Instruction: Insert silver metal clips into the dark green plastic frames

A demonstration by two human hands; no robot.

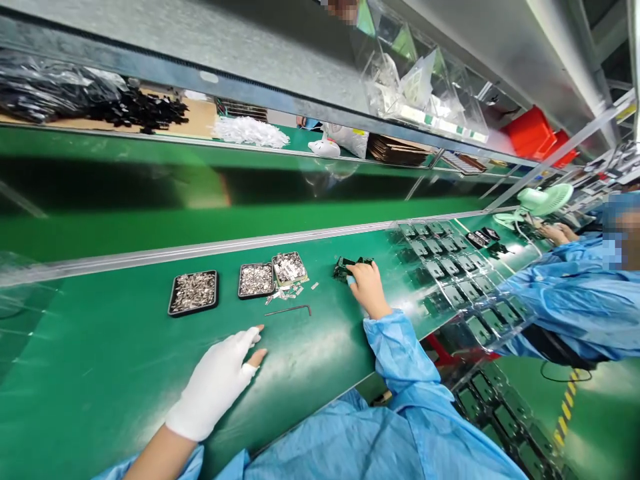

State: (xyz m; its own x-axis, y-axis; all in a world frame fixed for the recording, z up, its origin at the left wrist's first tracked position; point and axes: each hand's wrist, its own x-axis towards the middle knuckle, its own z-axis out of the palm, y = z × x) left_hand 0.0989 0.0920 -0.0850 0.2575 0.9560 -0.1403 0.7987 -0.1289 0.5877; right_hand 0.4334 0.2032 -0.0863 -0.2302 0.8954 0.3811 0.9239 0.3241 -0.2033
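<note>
A long green surface [125,347] runs along an assembly line, with a metal shelf [250,87] above it carrying clear bags and red bins [535,133]. To the right a co-worker [565,300] in a blue gown sits by a green fan [543,200]. Clear trays [450,267] of dark parts lie on the surface beside the right hand. Three small black dishes [193,292] of metal bits stand in a row near the middle, with a hex key [290,310] just in front of them. The left hand [220,380], in a white glove, rests flat on the surface, fingers loosely spread and holding nothing. The right hand [367,287] lies on a dark part [345,267], fingers curled over it.
</note>
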